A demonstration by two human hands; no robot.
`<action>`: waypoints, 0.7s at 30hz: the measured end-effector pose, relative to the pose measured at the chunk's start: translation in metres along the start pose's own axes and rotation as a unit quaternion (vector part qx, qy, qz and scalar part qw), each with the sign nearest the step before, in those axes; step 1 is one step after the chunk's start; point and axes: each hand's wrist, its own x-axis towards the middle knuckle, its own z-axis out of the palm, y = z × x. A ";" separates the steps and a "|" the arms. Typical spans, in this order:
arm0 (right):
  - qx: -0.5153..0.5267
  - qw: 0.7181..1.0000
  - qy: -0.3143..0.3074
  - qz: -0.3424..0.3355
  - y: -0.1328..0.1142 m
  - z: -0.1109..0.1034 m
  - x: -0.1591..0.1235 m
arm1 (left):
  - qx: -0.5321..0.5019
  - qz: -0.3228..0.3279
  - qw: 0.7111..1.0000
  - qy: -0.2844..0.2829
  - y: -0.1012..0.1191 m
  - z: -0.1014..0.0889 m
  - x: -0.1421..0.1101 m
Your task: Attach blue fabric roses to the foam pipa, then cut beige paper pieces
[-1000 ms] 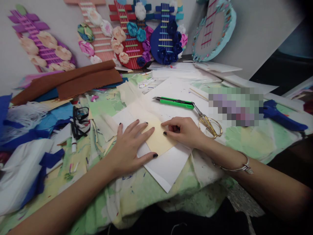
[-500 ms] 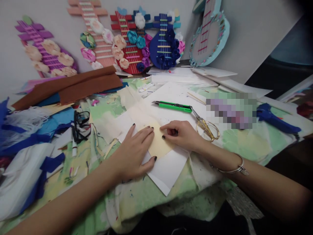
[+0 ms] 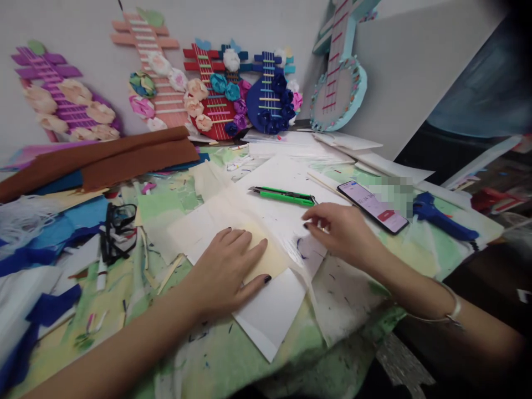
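Observation:
My left hand (image 3: 228,266) lies flat with fingers spread on a cream paper piece (image 3: 266,249), pressing it onto white card (image 3: 272,321). A thin pale sheet (image 3: 226,194) runs up behind it. My right hand (image 3: 343,230) hovers or rests right of the paper, its fingers curled and thumb near the index finger. A small gold glint shows between them; the gold-handled scissors seen there before are hidden by this hand, and I cannot tell whether it grips them. Just beyond its fingertips lies a green utility knife (image 3: 285,195), blade pointing left.
A lit phone (image 3: 374,208) and blue glue gun (image 3: 444,219) lie right. Black glasses (image 3: 118,230), blue scraps (image 3: 87,213) and brown paper (image 3: 137,158) lie left. Decorated toy guitars (image 3: 268,94) lean on the back wall. White sheets (image 3: 291,151) are stacked behind.
My right hand has moved right, off the cream paper, to where the scissors were lying. My left hand stays on the paper. The view has shifted slightly and the phone shows more clearly.

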 end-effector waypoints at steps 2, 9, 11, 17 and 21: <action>-0.129 0.991 0.005 0.042 0.018 -0.017 -0.004 | -0.001 -0.004 1.000 0.001 0.000 0.002 0.000; -0.075 0.974 -0.154 0.151 0.049 -0.028 -0.008 | 0.013 0.001 1.000 0.008 -0.002 0.009 -0.002; -0.056 0.974 -0.163 0.146 0.049 -0.025 -0.007 | 0.015 0.002 1.000 0.017 -0.002 0.011 -0.003; -0.033 0.987 -0.109 0.116 0.062 -0.027 -0.013 | -0.002 -0.007 0.999 0.038 -0.004 0.014 -0.006; 0.007 0.999 -0.053 0.005 0.080 -0.039 -0.028 | 0.007 -0.004 0.999 0.033 -0.005 0.015 -0.005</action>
